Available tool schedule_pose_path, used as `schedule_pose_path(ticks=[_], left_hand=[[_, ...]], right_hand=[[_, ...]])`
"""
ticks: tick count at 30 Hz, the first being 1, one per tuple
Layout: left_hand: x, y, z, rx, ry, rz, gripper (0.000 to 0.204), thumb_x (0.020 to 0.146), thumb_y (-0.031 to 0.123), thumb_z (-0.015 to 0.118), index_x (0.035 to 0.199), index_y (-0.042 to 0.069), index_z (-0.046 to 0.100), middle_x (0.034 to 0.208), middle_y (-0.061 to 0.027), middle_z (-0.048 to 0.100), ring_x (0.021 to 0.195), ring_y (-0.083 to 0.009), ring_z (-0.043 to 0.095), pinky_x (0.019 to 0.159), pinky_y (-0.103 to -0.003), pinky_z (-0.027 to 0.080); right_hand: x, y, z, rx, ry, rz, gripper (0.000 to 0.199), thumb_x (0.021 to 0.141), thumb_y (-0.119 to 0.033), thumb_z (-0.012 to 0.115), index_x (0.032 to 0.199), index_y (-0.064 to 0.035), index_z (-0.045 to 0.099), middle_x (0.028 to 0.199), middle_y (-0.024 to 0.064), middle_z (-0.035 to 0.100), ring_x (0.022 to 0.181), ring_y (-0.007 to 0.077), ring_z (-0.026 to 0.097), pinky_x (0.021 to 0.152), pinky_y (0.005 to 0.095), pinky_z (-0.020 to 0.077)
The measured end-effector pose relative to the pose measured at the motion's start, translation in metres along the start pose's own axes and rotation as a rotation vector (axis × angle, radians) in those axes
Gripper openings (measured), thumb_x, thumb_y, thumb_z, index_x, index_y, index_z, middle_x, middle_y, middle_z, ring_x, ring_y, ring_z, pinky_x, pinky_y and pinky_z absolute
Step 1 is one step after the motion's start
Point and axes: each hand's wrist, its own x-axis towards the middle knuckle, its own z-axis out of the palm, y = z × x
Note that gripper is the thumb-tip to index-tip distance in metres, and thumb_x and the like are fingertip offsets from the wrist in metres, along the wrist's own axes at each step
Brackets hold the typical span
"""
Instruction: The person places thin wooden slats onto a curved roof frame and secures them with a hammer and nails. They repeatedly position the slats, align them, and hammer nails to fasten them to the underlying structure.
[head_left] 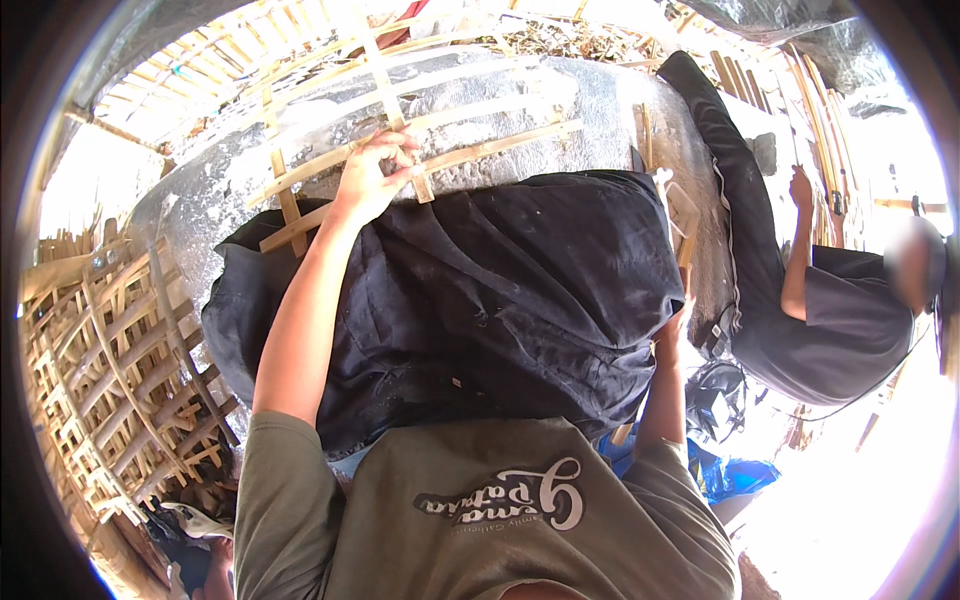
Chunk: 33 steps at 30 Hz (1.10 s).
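A half-woven lattice of flat bamboo strips (pixel 480 150) lies in front of my knees, with its near ends at the dark cloth over my lap. My left hand (pixel 372 178) is closed at a crossing of two strips, thumb and fingers bent around the upright one. Down at the right side of my knee is my right hand (pixel 678 318). The dark cloth hides most of its fingers, so its grip does not show. Just above it, a bamboo piece (pixel 688 245) stands beside the knee, with a pale looped strip near its top.
Finished woven bamboo panels (pixel 110 370) lean at the left. A grey plastic sheet (pixel 200 215) lies under the lattice. At the right another person (pixel 850 320) in dark clothes sits with a leg stretched out. Blue plastic (pixel 735 475) and a black bag (pixel 716 398) lie near my right arm.
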Motion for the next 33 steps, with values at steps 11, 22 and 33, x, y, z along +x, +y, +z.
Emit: schedule_pose_path(ticks=[11,22,33], left_hand=[[-0.001,-0.001,0.000,0.009,-0.018,-0.037,0.015,0.082,-0.001,0.078,0.078,0.005,0.065,0.118,-0.0058,0.071,0.132,-0.0259,0.058,0.110,-0.039,0.045],[-0.004,-0.001,-0.002,-0.069,0.001,-0.066,0.017,0.082,0.005,0.078,0.073,0.005,0.063,0.112,-0.0059,0.072,0.128,-0.0245,0.061,0.126,-0.048,0.023],[0.001,0.008,0.000,-0.035,-0.031,-0.072,0.013,0.082,0.001,0.077,0.077,0.004,0.065,0.115,-0.0073,0.072,0.128,-0.0262,0.061,0.123,-0.047,0.029]], right_hand=[[0.084,-0.149,-0.022,0.663,0.082,-0.063,0.026,0.102,-0.026,0.065,0.112,-0.0031,0.057,0.067,-0.0061,0.046,0.053,0.0017,0.040,0.046,0.0211,0.0306],[0.095,-0.333,-0.022,1.480,-0.564,0.092,0.013,0.100,-0.016,0.061,0.093,-0.0151,0.050,0.074,-0.0024,0.042,0.056,0.0073,0.036,0.046,0.0234,0.0314],[0.062,-0.337,0.171,0.700,-0.873,0.278,0.022,0.097,-0.028,0.071,0.102,-0.0070,0.067,0.060,-0.0055,0.045,0.045,0.0039,0.040,0.039,0.0233,0.0322]])
